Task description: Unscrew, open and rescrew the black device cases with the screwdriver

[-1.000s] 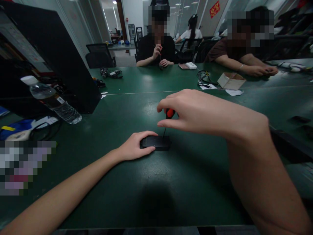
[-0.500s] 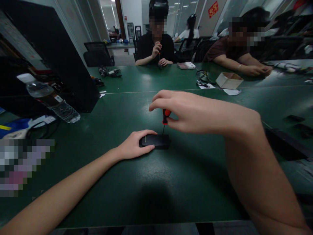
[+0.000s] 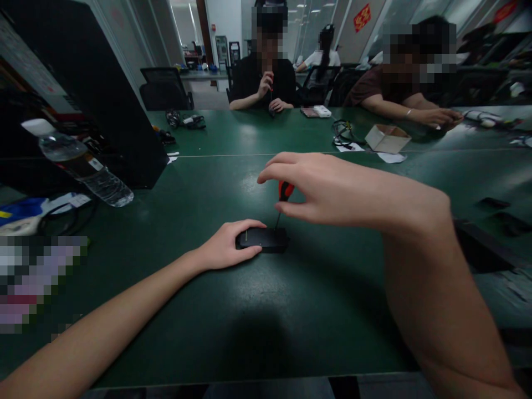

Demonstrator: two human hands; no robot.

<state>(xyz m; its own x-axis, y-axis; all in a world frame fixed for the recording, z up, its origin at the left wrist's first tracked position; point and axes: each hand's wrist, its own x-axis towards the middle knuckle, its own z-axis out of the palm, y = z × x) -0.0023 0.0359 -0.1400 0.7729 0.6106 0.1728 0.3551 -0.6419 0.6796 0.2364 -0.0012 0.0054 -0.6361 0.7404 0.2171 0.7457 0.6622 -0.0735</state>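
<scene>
A small black box-shaped device (image 3: 270, 239) lies flat on the green table (image 3: 187, 316). My left hand (image 3: 226, 245) grips its left end, thumb along the near side and fingers along the far side. Above the device's right part, my right hand (image 3: 307, 185) holds a red and black screwdriver (image 3: 285, 190) by the handle, with the index finger stretched out past it. The thin shaft points down, tilted slightly, and its tip meets the far edge of the device's top.
A plastic bottle (image 3: 85, 166) leans at the left beside a large black case (image 3: 124, 111). Farther back are cables (image 3: 344, 133) and an open cardboard box (image 3: 387, 137). Two people sit across the table; one holds a screwdriver. Dark parts lie at the right.
The screwdriver handle has shifted slightly right and leans a little more, and the fingers of my right hand have moved on it. My left hand and the device stay nearly the same.
</scene>
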